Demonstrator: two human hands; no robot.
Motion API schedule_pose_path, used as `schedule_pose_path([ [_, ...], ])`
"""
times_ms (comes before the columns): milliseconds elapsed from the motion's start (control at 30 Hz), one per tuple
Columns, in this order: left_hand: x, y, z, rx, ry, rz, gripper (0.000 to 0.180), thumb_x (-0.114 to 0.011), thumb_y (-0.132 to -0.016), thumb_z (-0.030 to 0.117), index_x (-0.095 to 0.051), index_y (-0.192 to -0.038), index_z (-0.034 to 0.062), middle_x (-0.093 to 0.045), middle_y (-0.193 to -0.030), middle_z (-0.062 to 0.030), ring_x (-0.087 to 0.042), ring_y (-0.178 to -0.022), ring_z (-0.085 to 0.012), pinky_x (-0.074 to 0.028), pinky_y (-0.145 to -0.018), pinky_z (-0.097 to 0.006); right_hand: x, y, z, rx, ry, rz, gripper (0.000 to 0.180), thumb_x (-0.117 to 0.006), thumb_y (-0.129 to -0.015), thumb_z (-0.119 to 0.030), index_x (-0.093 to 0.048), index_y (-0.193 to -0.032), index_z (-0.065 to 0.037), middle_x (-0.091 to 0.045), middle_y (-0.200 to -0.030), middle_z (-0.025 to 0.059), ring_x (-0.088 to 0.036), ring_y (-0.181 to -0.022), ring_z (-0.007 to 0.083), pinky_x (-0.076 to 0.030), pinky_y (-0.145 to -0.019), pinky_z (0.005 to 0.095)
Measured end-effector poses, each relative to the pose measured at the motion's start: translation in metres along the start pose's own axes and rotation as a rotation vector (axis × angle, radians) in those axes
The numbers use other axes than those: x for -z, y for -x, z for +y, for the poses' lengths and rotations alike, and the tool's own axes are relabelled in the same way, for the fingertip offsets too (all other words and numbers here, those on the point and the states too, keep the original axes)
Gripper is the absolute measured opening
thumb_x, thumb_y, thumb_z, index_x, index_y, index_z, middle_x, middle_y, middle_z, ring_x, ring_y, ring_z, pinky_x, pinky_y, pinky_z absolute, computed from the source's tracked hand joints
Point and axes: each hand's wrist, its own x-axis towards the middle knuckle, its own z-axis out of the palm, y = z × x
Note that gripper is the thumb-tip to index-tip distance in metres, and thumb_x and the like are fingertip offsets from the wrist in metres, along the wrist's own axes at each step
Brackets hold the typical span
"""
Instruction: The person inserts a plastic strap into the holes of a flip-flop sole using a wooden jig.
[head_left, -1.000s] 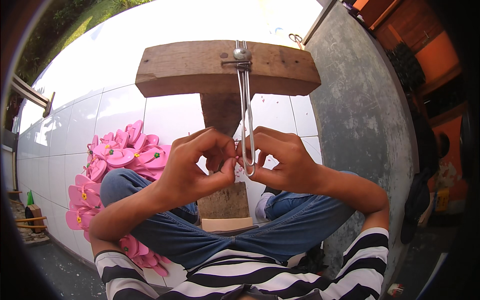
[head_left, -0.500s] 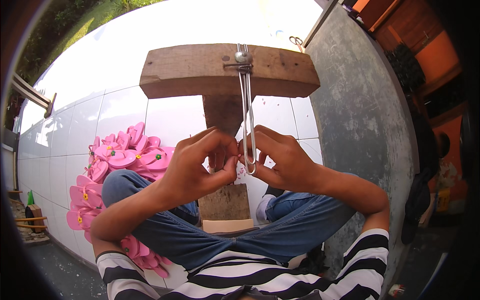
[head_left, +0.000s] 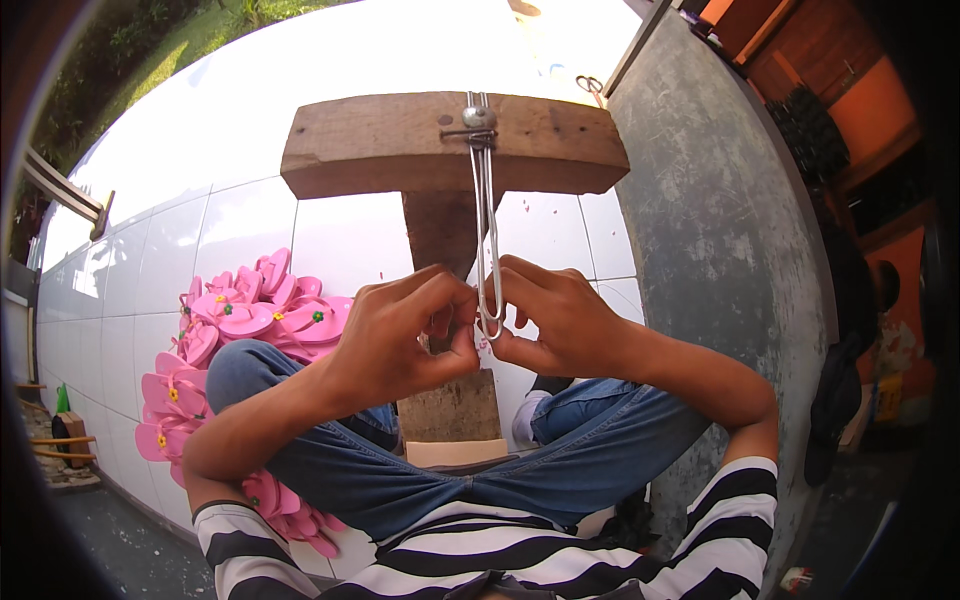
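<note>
My left hand [head_left: 410,325] is curled in a pinch, its thumb and fingertips beside the lower end of a bent metal wire loop [head_left: 484,240]. Whatever sits in that pinch is too small or hidden to make out. From the other side, my right hand [head_left: 565,320] has its fingers bent and closed at the loop's rounded end, partly behind the wire. I cannot tell whether it grips the wire or something small. The loop runs toward me from a T-shaped wooden stand [head_left: 370,140], where a nail [head_left: 462,133] and a round metal head [head_left: 480,117] hold it.
Pink flip-flops [head_left: 245,318] with small flower trims are heaped on the white tiles left of my knee. The stand's post rises between my crossed legs. A grey worn ledge [head_left: 720,200] runs along the right, with scissors [head_left: 589,84] near its far end. Tiny pink scraps dot the floor.
The wire loop's lower end has swung slightly left, and the stand sits a little further left in view. Both hands stay close together with fingers bent, shifting only slightly.
</note>
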Motion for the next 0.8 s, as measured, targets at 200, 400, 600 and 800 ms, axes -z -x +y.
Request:
schedule_pose_path([
  [200,0.001,-0.004,0.0,-0.244,-0.17,0.002,0.023,-0.075,-0.067,0.004,-0.059,-0.084,0.0085,-0.06,-0.076,-0.0024,-0.061,-0.058,-0.0179,-0.05,-0.051,-0.031,0.005,0.0,0.009,-0.042,0.11,0.001,0.016,-0.064,-0.088,-0.015,-0.052,-0.094,-0.006,-0.06,-0.086,0.0078,-0.069,-0.074,0.0244,-0.053,-0.063,0.0367],
  [400,-0.001,-0.003,-0.001,-0.511,-0.355,-0.071,0.026,-0.074,-0.069,0.007,-0.057,-0.088,0.0099,-0.055,-0.077,-0.0005,-0.061,-0.06,-0.0157,-0.053,-0.052,-0.029,0.007,0.001,0.022,-0.053,0.199,0.0,0.015,-0.062,-0.087,-0.014,-0.05,-0.09,-0.006,-0.058,-0.081,0.0082,-0.063,-0.066,0.0279,-0.049,-0.058,0.0384],
  [600,-0.005,0.002,-0.008,-0.546,-0.479,-0.236,0.03,-0.075,-0.074,0.016,-0.053,-0.094,0.0111,-0.053,-0.078,0.0003,-0.063,-0.068,-0.0145,-0.056,-0.057,-0.028,0.003,0.005,0.024,-0.045,0.233,-0.028,0.01,-0.061,-0.089,-0.013,-0.054,-0.09,-0.005,-0.06,-0.079,0.0091,-0.064,-0.066,0.0285,-0.049,-0.058,0.0395],
  [800,-0.009,0.003,-0.014,-0.562,-0.51,-0.389,0.025,-0.072,-0.08,0.021,-0.055,-0.094,0.01,-0.056,-0.082,-0.0014,-0.064,-0.073,-0.0164,-0.056,-0.061,-0.031,0.003,0.008,0.025,-0.052,0.243,-0.043,0.015,-0.062,-0.092,-0.019,-0.057,-0.09,-0.006,-0.062,-0.081,0.0085,-0.065,-0.066,0.0279,-0.05,-0.058,0.0397],
])
